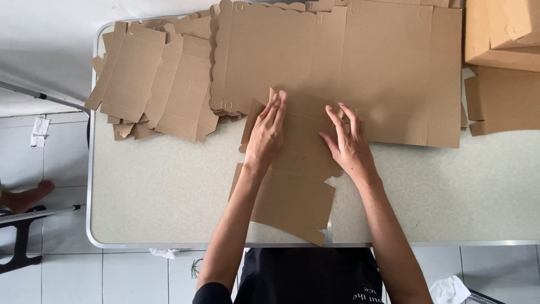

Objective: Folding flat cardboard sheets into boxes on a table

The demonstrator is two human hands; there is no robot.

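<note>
I have both palms flat on a brown cardboard sheet (292,186) that lies in the middle of the table (169,202), its near end poking just over the front edge. My left hand (265,138) presses down with the fingers straight and close together; my right hand (350,145) lies beside it with the fingers spread a little. Neither grips anything; I judge they are there to keep the springy sheet flat along its creases.

The sheet is thin, matte and die-cut, with notches and small flaps along its sides. Its far end touches a much larger flat sheet (388,67) with a scalloped left edge, which covers the back of the table. A loose stack of smaller cut-outs (157,84) sits at the back left corner. The tabletop is pale and speckled with a metal rim. A cardboard box (500,34) stands beyond the right end.
</note>
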